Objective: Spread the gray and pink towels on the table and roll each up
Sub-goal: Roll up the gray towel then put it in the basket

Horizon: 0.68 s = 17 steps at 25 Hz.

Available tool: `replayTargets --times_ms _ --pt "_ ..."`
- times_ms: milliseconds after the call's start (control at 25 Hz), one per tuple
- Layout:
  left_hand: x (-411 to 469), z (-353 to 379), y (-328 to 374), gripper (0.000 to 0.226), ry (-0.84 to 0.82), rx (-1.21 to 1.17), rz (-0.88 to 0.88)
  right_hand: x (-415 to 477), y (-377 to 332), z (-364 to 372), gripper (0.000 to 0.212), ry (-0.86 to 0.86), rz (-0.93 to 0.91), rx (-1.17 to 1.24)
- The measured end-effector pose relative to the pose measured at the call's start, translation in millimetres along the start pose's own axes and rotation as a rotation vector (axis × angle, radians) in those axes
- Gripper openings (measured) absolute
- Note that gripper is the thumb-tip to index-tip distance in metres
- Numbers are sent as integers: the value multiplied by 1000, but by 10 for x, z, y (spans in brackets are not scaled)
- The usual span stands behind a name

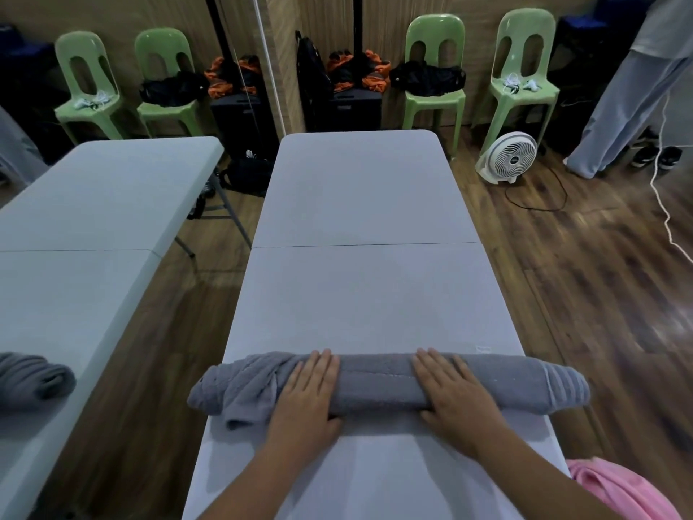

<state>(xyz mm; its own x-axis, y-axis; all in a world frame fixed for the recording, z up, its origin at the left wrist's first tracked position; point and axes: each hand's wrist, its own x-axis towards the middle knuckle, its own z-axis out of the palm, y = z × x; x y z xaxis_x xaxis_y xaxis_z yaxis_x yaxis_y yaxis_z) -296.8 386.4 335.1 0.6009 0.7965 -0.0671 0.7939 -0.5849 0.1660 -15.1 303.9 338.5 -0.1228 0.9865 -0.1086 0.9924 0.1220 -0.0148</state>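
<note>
Just beyond the gray towel (378, 380), a table sticker (483, 348), illegible.

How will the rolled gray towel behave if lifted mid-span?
Probably floppy: the gray towel is soft cloth, so its ends would sag. Its bunched left end looks loose and may unravel. Being a cylinder on the flat table, it should roll when pushed.

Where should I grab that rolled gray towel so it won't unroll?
Probably the smooth middle of the gray towel, from above, where the left hand and right hand lie flat. It is a long roll across the table; its left end is loose and bunched.
</note>
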Motion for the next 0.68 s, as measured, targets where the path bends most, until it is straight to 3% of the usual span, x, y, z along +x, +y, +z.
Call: replayTargets --times_ms 160,320,520,680 --pt "-135 -108 -542 94 -16 -26 -38 -304 606 -40 75 -60 111 -11" --pt "-145 -326 -938 97 -48 63 -51 -419 780 -69 69 -78 134 -13" --pt "-227 -539 -1354 95 -88 54 -104 -442 837 -71 78 -83 128 7" --pt "-238 -584 -1441 97 -117 -33 -142 -511 1039 -146 90 -145 268 30"
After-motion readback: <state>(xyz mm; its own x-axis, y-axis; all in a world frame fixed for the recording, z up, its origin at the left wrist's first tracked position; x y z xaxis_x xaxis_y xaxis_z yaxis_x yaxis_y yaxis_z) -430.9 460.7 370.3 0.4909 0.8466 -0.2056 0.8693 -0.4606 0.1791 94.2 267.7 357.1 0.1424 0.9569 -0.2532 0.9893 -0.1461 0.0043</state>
